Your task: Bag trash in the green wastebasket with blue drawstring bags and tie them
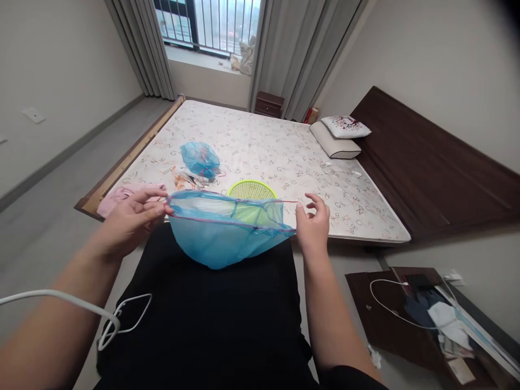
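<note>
A thin blue see-through drawstring garbage bag (219, 238) is stretched between my hands, its mouth spread and a red string running along its rim. My left hand (138, 214) pinches the rim at the bag's left end. At the other end, my right hand (314, 222) is closed on the red drawstring (289, 201), which is pulled taut toward the thumb; its other fingers are curled and partly apart. Just behind the bag stands a yellow-green mesh basket (252, 189) on the bed, its lower part visible only through the blue film.
On the patterned mattress (260, 146) lie another blue bag (200, 158), crumpled wrappers (184, 177) and a pink cloth (122, 196). Pillows (339, 138) rest by the dark headboard (426, 157). A cluttered nightstand (365, 314) is at right. A white cable (57, 294) crosses my left forearm.
</note>
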### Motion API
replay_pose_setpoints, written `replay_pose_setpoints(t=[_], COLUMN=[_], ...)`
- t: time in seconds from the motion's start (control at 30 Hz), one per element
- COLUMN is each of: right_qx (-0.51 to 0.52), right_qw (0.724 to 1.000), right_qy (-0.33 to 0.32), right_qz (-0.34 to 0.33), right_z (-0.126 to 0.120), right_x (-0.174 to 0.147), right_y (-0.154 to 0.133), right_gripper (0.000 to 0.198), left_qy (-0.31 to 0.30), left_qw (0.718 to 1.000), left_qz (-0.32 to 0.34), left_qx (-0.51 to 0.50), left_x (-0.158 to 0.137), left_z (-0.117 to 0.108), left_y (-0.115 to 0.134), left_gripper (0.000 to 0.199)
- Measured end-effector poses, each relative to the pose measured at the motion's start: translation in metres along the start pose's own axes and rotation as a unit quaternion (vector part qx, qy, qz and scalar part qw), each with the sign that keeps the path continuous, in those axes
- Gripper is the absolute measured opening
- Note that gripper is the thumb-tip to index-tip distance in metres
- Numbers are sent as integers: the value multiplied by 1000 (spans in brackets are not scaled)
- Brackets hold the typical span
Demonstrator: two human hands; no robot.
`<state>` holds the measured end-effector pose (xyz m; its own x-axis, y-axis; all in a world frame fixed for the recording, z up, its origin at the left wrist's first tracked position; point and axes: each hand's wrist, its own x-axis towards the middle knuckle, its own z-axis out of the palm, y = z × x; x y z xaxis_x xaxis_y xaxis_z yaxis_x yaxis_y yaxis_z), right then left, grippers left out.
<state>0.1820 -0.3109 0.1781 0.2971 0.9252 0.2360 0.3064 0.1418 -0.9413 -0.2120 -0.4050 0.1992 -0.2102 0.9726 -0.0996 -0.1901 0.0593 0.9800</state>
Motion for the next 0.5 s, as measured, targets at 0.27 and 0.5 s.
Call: replay_pose_setpoints(t=[0.27, 0.5], right_qx=[-156, -266], right_qw=[850, 833], right_qy=[-380, -415], right_qz=[-331, -252], right_z=[53, 83], right_x=[-90, -64], right_y=[-74, -31], right_gripper=[77, 24], left_qy=[-140, -16], left_qw=[986, 999], left_qz=[-55, 2], left_qx=[67, 52], left_x=[-29, -29], left_z=[69, 49], left_y=[8, 21], left_gripper=[42, 30])
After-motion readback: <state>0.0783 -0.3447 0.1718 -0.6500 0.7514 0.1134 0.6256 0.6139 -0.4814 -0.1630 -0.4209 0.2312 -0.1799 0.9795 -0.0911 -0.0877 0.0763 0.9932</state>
